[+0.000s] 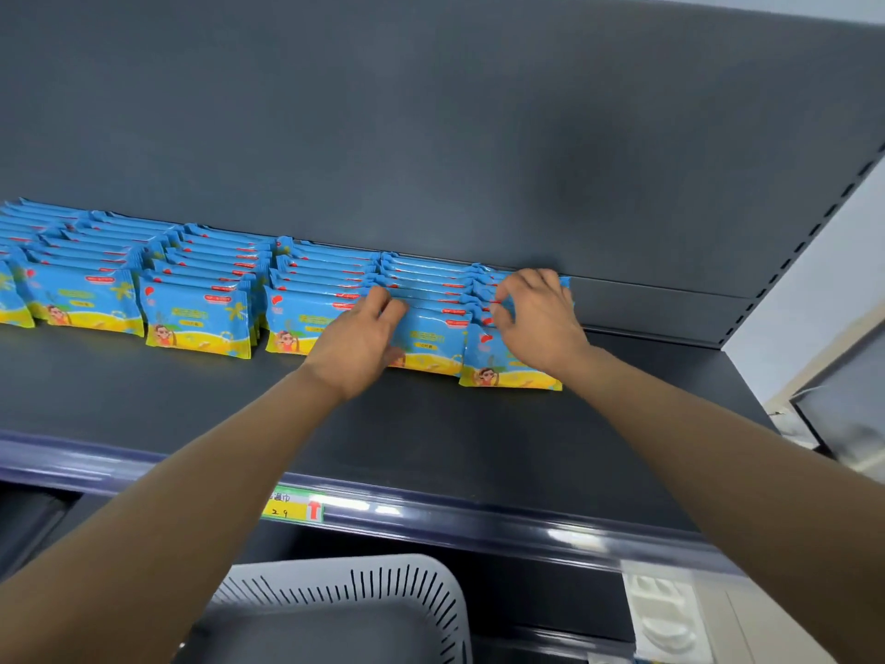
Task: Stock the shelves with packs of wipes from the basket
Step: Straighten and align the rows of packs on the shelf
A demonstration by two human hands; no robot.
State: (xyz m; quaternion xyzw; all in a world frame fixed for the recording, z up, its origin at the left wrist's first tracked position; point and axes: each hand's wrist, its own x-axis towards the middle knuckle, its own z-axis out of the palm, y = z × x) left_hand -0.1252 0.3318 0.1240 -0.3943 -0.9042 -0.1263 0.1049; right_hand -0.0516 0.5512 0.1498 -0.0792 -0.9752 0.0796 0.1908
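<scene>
The left hand (pixel 357 337) pinches a front pack's top edge, and the right hand (pixel 536 323) curls its fingers over the end row of packs of wipes (pixel 507 371), which stand upright on the shelf (pixel 431 424). An uneven push could topple these thin packs or skew the end row, which has nothing bracing its right side. The shelf is smooth dark metal, with a price tag (pixel 293 505) on its lip and a white slotted basket (pixel 397 587) below.

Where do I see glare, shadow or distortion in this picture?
Head view: glare streaks lie on the glossy shelf edge; a soft dark shadow sits on the back panel; the wide lens curves the shelf lines; the packs of wipes look sharp.
</scene>
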